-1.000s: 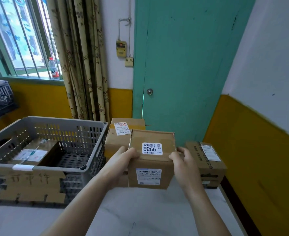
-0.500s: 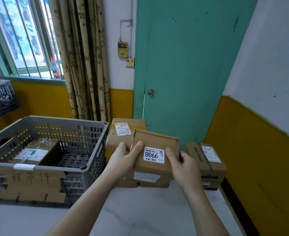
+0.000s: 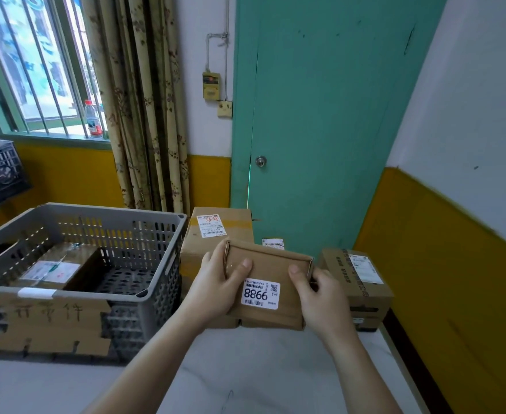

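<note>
A small cardboard box (image 3: pixel 272 265) is held in both hands above the far middle of the table (image 3: pixel 260 372), tilted so that its broad face is turned up towards the camera. A white label (image 3: pixel 260 292) printed 8866 is seen on that face, near its lower edge. The box's left end is gripped by the left hand (image 3: pixel 215 291): the thumb is laid flat on the top face and the fingers are curled round the end, out of sight. The right end is clamped by the right hand (image 3: pixel 323 300) in the same way, thumb on top and fingers wrapped behind. Whether the box's lower edge touches anything cannot be told.

Just behind the held box, a larger carton (image 3: pixel 215 249) is stood at the table's far edge, with a label on its top. A third carton (image 3: pixel 359 282) is placed at the far right corner, just beside the right hand. The left side of the table is taken up by a grey slotted crate (image 3: pixel 108 209), on whose near wall a piece of cardboard with handwriting (image 3: pixel 51 321) is fixed. A flat parcel (image 3: pixel 51 267) is laid inside the crate, against its left side. A plastic bottle (image 3: pixel 92 119) is stood on the window sill.
</note>
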Motion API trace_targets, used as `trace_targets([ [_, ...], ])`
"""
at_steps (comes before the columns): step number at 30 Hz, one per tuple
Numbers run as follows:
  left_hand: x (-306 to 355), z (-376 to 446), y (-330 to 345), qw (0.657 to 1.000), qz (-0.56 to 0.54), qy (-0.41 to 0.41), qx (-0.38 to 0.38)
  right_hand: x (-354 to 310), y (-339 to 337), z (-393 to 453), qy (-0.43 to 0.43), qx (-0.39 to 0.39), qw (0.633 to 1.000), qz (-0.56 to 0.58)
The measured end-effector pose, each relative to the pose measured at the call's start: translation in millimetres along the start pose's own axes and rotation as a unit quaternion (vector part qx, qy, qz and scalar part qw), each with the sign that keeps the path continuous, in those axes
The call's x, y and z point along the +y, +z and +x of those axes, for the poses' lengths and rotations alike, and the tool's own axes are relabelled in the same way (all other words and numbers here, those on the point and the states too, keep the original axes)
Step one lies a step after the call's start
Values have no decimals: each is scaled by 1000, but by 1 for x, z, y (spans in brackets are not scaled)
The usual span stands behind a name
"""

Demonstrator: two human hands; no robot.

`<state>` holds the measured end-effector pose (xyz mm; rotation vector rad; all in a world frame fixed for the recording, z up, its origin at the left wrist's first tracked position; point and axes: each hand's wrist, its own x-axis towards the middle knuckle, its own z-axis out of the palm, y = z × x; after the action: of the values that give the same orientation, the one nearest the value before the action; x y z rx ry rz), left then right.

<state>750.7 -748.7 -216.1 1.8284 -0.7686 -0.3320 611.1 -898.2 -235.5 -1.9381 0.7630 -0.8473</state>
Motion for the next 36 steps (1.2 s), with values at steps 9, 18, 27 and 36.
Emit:
trace_targets([
  [9, 6, -1, 3, 988, -143, -50, 31, -8, -3, -1, 56, 21, 994, 91],
  [18, 0, 4, -1, 985, -157, -78, 11, -14, 0, 2, 82, -14, 986, 147],
  [27, -14, 6, 3, 980, -185, -66, -4, -6, -2, 8, 31, 35, 997, 68],
  [36, -14, 13, -2, 997, -66, 14, 31, -4, 5, 11, 36, 65, 997, 7],
])
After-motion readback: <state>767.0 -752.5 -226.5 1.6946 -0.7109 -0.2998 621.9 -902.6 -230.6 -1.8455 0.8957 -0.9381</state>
